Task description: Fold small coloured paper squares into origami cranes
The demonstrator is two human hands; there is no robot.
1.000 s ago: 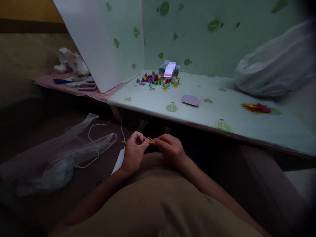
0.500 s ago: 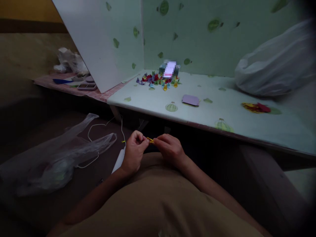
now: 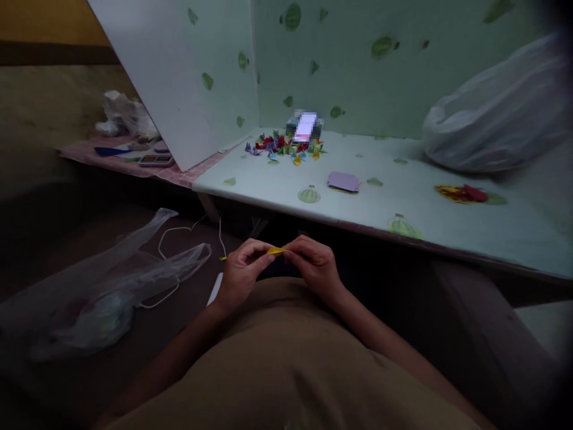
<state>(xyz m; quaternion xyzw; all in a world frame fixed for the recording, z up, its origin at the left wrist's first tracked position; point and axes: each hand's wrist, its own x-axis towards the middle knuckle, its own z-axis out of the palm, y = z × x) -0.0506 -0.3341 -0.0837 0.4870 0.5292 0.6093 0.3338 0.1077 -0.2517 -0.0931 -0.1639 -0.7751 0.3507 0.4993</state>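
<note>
Between my two hands, a small folded piece of yellow paper (image 3: 276, 251) is held in front of my belly, below the table edge. My left hand (image 3: 244, 269) pinches its left end between thumb and fingers. At its right tip, my right hand (image 3: 316, 263) closes thumb and fingertips on the paper. Several small folded paper cranes (image 3: 280, 145) in red, purple, yellow, blue and green stand grouped on the table (image 3: 259, 185). A stack of purple paper (image 3: 344, 181) lies nearer to me, with a yellow edge showing beneath.
A phone (image 3: 305, 126), its screen blurred out, leans behind the cranes. On the right are a white plastic bag (image 3: 487, 113) and a red and yellow paper pile (image 3: 463, 193). A white panel (image 3: 165, 77) stands at left. A clear plastic bag (image 3: 102, 316) and white cable (image 3: 163, 239) lie below.
The yellow paper has turned and shows more of its flat face. My fingers have shifted their pinch, and the right hand has tilted. The view has moved slightly.
</note>
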